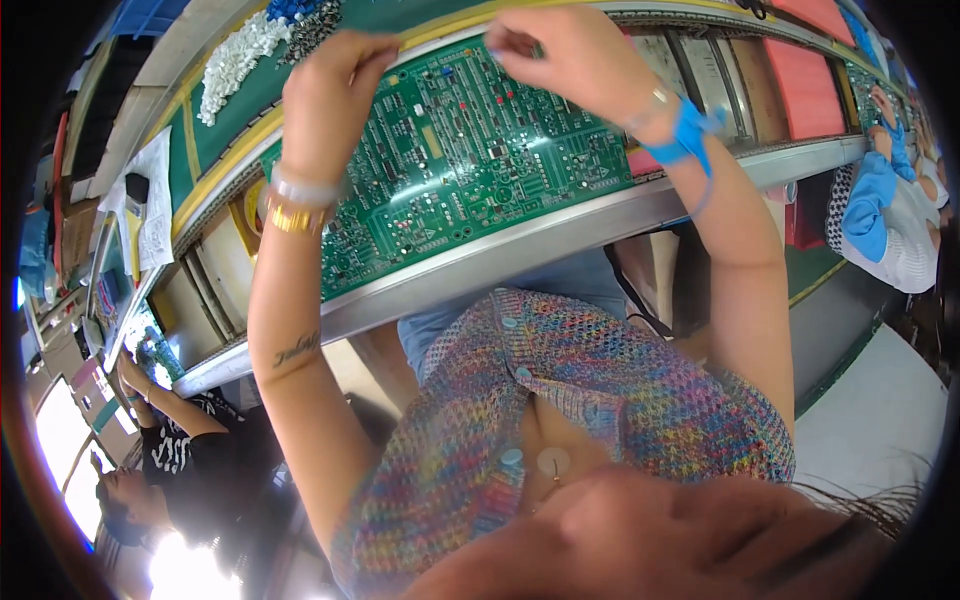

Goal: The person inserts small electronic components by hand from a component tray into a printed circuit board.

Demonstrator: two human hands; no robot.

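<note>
A large green circuit board (pixel 500 175) lies across the line in front of me, set with small chips, slots and red and white parts. Over its far left part is my left hand (pixel 332 90), thumb and fingers pinched together. My right hand (pixel 570 60) hovers above the board's far edge with its fingers curled in and the thumb against them. Whatever either hand pinches is too small or hidden to make out. A blue strap (pixel 685 140) circles my right wrist.
A metal rail (pixel 500 255) runs along the board's near side. Beyond the far rail lie piles of white parts (pixel 235 70), dark parts (pixel 312 35) and blue parts (pixel 290 8). Pink foam (pixel 800 95) is at right. Other people sit at left (pixel 200 460) and right (pixel 885 215).
</note>
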